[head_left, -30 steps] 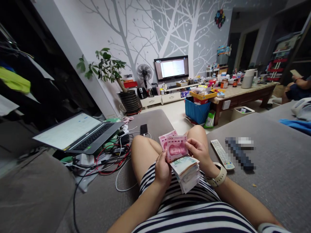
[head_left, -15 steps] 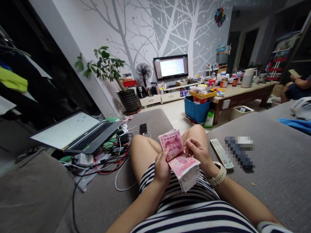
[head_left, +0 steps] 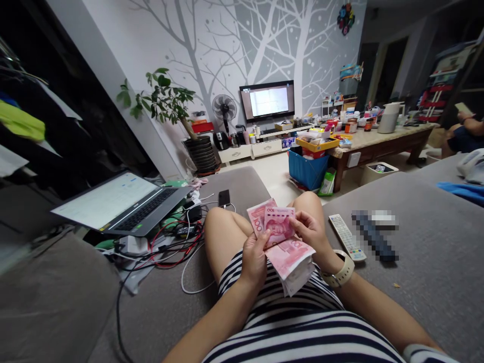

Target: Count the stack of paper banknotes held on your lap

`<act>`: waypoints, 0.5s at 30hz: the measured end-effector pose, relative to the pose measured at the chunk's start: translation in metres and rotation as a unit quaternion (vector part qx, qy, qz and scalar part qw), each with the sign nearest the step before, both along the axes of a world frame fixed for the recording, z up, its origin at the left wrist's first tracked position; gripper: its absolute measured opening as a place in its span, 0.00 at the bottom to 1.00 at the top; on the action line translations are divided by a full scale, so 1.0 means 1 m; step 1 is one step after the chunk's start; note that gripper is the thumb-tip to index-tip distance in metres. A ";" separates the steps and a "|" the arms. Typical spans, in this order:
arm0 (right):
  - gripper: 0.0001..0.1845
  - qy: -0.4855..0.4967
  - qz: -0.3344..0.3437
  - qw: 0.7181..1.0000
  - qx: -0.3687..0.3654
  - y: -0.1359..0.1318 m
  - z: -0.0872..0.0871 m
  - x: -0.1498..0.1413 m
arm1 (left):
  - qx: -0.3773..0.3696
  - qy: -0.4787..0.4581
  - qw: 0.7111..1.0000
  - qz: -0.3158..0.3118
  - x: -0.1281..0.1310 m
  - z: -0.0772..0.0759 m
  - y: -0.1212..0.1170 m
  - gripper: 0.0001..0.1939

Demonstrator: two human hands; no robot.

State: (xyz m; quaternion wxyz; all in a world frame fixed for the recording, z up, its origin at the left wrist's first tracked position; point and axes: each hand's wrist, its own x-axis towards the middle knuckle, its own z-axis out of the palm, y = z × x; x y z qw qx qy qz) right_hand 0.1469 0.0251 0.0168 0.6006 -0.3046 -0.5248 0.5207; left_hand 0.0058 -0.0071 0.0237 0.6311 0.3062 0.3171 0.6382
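A folded stack of pink 100 banknotes (head_left: 289, 257) rests above my lap, its lower ends hanging toward my striped top. My left hand (head_left: 255, 257) is closed on the stack's left side, thumb on the face of the notes. Pinched by its right edge, one banknote (head_left: 279, 225) is between the fingers of my right hand (head_left: 308, 232). That note stands askew over the others behind it, and my left thumb touches its lower left part. A pale watch (head_left: 342, 272) is on my right wrist.
On the grey sofa to my left are an open laptop (head_left: 124, 206), tangled cables (head_left: 177, 247) and a phone (head_left: 224, 197). A white remote (head_left: 347, 238) lies to my right. Ahead stand a blue bin (head_left: 308, 169) and a cluttered table (head_left: 408, 132). Another person (head_left: 469, 132) sits far right.
My right hand has moved up a little and now pinches the front banknote's right edge. This note has shifted rightward, uncovering more of the notes behind it. My left hand keeps its hold.
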 end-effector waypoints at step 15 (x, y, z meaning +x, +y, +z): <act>0.19 0.023 0.015 1.000 0.011 -0.003 0.001 -0.001 | -0.006 -0.009 0.995 0.100 -0.003 -0.018 0.015 0.16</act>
